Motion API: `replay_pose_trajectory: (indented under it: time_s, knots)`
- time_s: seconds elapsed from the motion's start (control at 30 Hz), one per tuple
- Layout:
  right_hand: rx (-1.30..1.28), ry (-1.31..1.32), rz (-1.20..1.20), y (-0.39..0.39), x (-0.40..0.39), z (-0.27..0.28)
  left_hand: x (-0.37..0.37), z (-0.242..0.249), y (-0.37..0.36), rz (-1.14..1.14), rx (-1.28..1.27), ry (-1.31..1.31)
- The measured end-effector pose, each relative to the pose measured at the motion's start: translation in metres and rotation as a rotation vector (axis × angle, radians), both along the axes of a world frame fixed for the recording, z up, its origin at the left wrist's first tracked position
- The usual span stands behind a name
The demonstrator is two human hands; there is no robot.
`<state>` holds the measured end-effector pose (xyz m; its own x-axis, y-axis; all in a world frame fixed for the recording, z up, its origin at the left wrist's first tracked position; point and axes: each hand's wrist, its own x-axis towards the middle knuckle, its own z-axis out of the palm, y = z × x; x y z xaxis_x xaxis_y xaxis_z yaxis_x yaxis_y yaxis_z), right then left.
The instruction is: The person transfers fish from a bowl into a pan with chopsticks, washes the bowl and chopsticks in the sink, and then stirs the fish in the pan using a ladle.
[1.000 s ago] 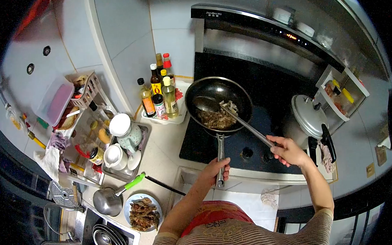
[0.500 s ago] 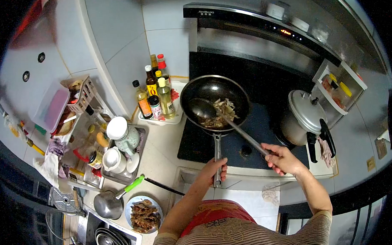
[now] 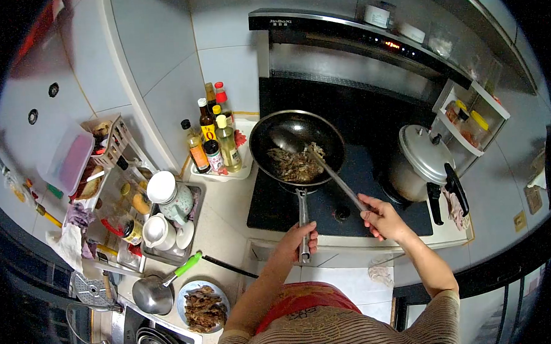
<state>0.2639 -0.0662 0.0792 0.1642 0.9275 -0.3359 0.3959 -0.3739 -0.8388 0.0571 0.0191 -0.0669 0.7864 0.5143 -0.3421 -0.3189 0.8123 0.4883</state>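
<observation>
A dark wok point(image 3: 296, 120) sits on the black cooktop point(image 3: 374, 214), its metal handle pointing toward me. My left hand point(image 3: 300, 239) is closed around that handle. In my right hand point(image 3: 383, 217) is the long shaft of a metal ladle point(image 3: 344, 186), which slants down into the wok. The ladle's bowl lies against the wok's far left side, behind a heap of browned food pieces point(image 3: 296, 166), which partly covers it. The food gathers in the lower middle of the wok.
A pressure cooker point(image 3: 418, 164) stands right of the wok. Sauce bottles point(image 3: 228, 144) fill a tray at its left. On the left counter are a plate of fried pieces point(image 3: 202, 308), a saucepan point(image 3: 152, 296) with a green handle, and a tray of white crockery point(image 3: 162, 189).
The ladle bowl has shifted up toward the wok's far side, and the food has spread leftward across the bottom. My right hand has moved slightly left; my left hand keeps its hold.
</observation>
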Motion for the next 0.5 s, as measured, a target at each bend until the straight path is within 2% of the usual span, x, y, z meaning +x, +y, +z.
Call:
replay_pose_trajectory:
  time_s: [0.1, 0.3, 0.4, 0.5]
  knots:
    - [0.073, 0.061, -0.041, -0.003, 0.01, 0.0, 0.002, 0.0, -0.001, 0.024, -0.009, 0.008]
    - [0.109, 0.031, -0.151, -0.013, 0.026, -0.018, 0.0, 0.0, 0.001, -0.02, -0.122, -0.34]
    - [0.135, -0.014, -0.174, -0.019, 0.032, -0.029, -0.001, 0.01, -0.004, 0.057, -0.122, -0.306]
    - [0.131, -0.086, -0.186, -0.025, 0.038, -0.033, -0.01, 0.028, -0.007, 0.135, -0.038, -0.13]
